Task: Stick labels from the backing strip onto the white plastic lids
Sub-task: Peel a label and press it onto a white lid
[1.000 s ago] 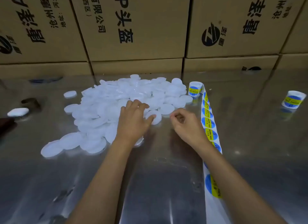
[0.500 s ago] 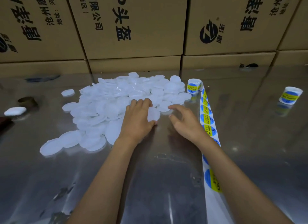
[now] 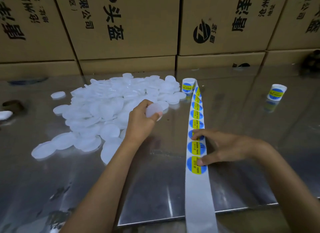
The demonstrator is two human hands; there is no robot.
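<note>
A heap of white plastic lids (image 3: 110, 109) lies on the steel table, left of centre. My left hand (image 3: 142, 121) grips one white lid (image 3: 153, 111) lifted at the heap's right edge. A white backing strip (image 3: 197, 146) with round blue-and-yellow labels runs from a small roll (image 3: 188, 87) toward me. My right hand (image 3: 223, 147) rests on the strip with spread fingers, the fingertips on one label (image 3: 194, 134) and the thumb on another label (image 3: 195, 165) nearer me.
Cardboard boxes (image 3: 128, 24) with printed characters wall off the back of the table. A second label roll (image 3: 276, 92) stands at the right. A lone lid (image 3: 58, 95) lies left of the heap, and a dark ring (image 3: 13, 105) sits at the far left. The table's front edge (image 3: 173, 217) is near me.
My left hand has picked a lid out of the heap and lifted it. My right hand has moved right and toward me, from the heap's edge onto the label strip.
</note>
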